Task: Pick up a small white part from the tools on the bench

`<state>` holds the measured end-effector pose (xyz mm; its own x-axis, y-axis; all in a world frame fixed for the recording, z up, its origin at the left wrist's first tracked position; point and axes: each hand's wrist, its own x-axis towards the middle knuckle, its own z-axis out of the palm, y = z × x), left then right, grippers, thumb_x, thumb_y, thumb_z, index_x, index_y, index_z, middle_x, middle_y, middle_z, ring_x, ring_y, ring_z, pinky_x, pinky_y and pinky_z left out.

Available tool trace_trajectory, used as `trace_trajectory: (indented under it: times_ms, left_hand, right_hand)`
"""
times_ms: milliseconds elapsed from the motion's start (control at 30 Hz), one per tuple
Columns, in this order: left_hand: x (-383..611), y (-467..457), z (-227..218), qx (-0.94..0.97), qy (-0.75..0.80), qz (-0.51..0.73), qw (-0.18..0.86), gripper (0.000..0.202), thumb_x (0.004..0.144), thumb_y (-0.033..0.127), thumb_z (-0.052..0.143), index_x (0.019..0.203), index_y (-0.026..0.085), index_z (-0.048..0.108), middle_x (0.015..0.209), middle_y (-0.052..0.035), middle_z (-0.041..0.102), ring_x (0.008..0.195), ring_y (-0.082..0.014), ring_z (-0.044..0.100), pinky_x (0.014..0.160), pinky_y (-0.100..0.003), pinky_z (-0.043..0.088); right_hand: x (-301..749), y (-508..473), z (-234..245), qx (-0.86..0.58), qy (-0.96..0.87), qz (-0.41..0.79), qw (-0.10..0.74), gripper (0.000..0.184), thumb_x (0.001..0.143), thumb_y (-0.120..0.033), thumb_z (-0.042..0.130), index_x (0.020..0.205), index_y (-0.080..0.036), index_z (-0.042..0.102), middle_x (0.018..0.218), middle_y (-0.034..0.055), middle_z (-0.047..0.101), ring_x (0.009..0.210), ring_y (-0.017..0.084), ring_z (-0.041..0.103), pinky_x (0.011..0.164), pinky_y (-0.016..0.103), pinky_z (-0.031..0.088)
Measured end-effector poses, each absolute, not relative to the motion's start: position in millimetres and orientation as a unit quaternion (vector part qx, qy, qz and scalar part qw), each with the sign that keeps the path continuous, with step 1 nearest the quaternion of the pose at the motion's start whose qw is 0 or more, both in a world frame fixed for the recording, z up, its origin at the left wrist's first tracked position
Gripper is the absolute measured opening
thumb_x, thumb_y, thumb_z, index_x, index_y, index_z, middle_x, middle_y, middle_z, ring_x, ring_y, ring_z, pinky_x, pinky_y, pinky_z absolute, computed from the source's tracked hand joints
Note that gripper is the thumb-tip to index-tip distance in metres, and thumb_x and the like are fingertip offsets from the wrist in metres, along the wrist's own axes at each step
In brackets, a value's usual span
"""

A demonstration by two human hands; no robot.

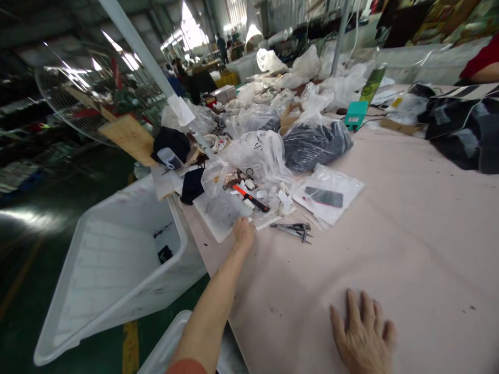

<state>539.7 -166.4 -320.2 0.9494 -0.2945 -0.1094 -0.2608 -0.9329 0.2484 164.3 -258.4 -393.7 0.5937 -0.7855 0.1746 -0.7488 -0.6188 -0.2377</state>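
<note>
My left hand (244, 235) reaches to the near edge of a cluttered white board (222, 231). Its fingers are closed, with a small whitish bit showing at the tips; what they hold is mostly hidden. My right hand (364, 332) lies palm down on the pinkish tabletop (405, 249), fingers spread and holding nothing. Just beyond my left hand lies a hammer (253, 198) with an orange and black handle. To that hand's right is a metal divider-like tool (294, 231). A phone (324, 197) rests on a clear plastic bag (331, 214) farther back.
A large white bin (128, 296) stands against the table's left side. Plastic bags of dark pieces (317, 145) crowd the back. Dark fabric (468, 130) lies at the far right, near a person's red sleeve (481, 59). A metal post (156, 72) rises at the left.
</note>
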Motion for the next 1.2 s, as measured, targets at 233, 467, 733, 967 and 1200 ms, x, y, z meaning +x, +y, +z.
trace_trajectory:
  times_ms: [233,467,733,967,1200]
  left_hand:
    - [553,-170,-326,0.971,-0.128,-0.155,0.132,0.031,0.091,0.023,0.056,0.109,0.005,0.074,0.117,-0.0262,0.075,0.112,-0.0382,0.07,0.093,-0.045,0.054]
    - [547,-142,-306,0.917,-0.195,-0.223,0.266,0.034,0.089,0.017,0.051,0.115,0.012,0.074,0.109,-0.01,0.079,0.102,-0.0214,0.071,0.094,-0.032,0.052]
    - [517,-147,-296,0.77,-0.215,-0.25,0.546,0.036,0.077,0.024,0.061,0.11,0.016,0.073,0.098,-0.0031,0.076,0.092,-0.0171,0.066,0.087,-0.027,0.05]
    - [501,-153,-281,0.78,-0.21,-0.206,0.552,0.033,0.076,0.031,0.063,0.104,0.016,0.073,0.093,-0.0039,0.073,0.086,-0.0159,0.063,0.083,-0.028,0.051]
    - [494,-152,-270,0.781,-0.228,-0.19,0.549,0.027,0.083,0.033,0.065,0.102,0.016,0.072,0.099,-0.005,0.073,0.09,-0.0158,0.065,0.089,-0.028,0.052]
  right_hand:
    - [163,-259,-399,-0.887,0.437,-0.129,0.073,0.086,0.102,-0.065,0.013,0.149,-0.006,0.054,0.163,0.0219,0.037,0.151,0.043,0.031,0.126,0.067,0.02]
    - [163,-260,-401,-0.882,0.447,-0.132,0.071,0.089,0.1,-0.066,0.013,0.145,-0.004,0.058,0.157,0.0247,0.044,0.146,0.047,0.039,0.122,0.069,0.025]
    - [162,-261,-399,-0.887,0.437,-0.125,0.079,0.082,0.102,-0.062,0.018,0.146,-0.005,0.056,0.158,0.0252,0.042,0.145,0.048,0.04,0.121,0.07,0.027]
    - [157,-261,-406,-0.887,0.438,-0.12,0.084,0.079,0.102,-0.062,0.019,0.151,-0.008,0.052,0.163,0.0223,0.037,0.15,0.044,0.034,0.125,0.067,0.021]
    - [160,-259,-397,-0.881,0.441,-0.146,0.089,0.079,0.103,-0.061,0.019,0.146,-0.006,0.056,0.16,0.0234,0.04,0.148,0.046,0.037,0.125,0.068,0.022]
